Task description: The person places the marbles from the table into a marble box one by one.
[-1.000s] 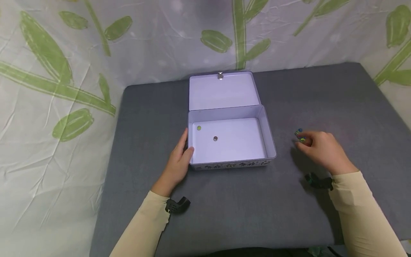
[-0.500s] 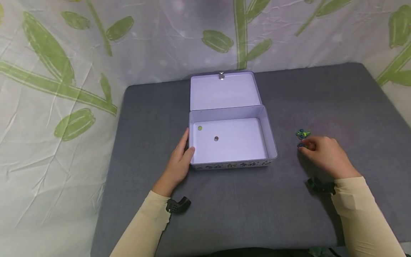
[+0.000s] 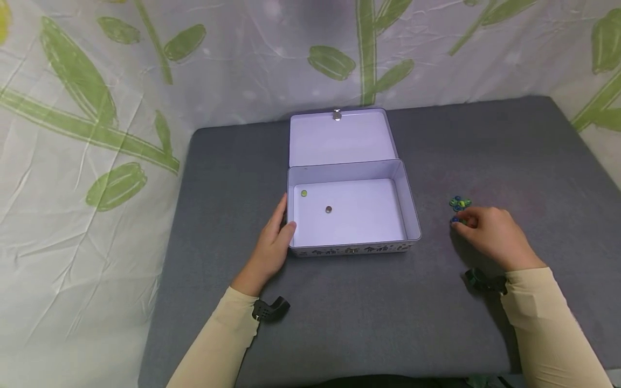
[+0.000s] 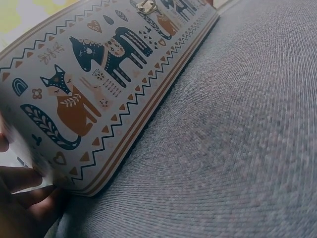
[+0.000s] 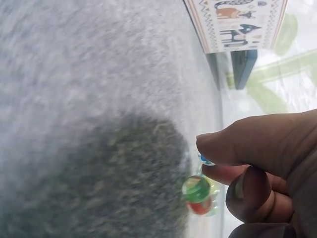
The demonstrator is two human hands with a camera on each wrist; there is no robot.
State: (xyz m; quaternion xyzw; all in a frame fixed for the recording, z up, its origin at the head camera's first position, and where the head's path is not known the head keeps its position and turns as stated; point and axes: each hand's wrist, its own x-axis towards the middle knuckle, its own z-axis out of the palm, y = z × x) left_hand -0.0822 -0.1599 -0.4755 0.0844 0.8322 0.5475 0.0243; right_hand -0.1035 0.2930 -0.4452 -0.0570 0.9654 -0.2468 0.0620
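Observation:
A white-lined tin box [image 3: 409, 215] with its hinged lid [image 3: 343, 139] laid back stands mid-table. Inside it lie a green marble [image 3: 303, 193] and a brownish marble [image 3: 328, 209]. My left hand [image 3: 271, 242] holds the box's left wall, thumb over the rim and fingers along the outside. To the right of the box, my right hand [image 3: 495, 237] pinches a blue marble [image 5: 205, 159] between thumb and forefinger. A green glass marble [image 5: 196, 189] shows just below those fingertips in the right wrist view. Beyond the hand sits a cluster of blue and green marbles [image 3: 459, 203].
Grey cloth covers the table [image 3: 364, 307]. At its back and left hangs a pale curtain [image 3: 252, 59] with green leaf patterns. Animal drawings decorate the box's front wall [image 4: 114, 64]. A clasp [image 3: 337, 115] sits on the lid's far edge.
My right hand has moved from the marble cluster slightly nearer to me, uncovering the cluster, and its fingertips are now at a nearer marble. My left hand has stayed at the box.

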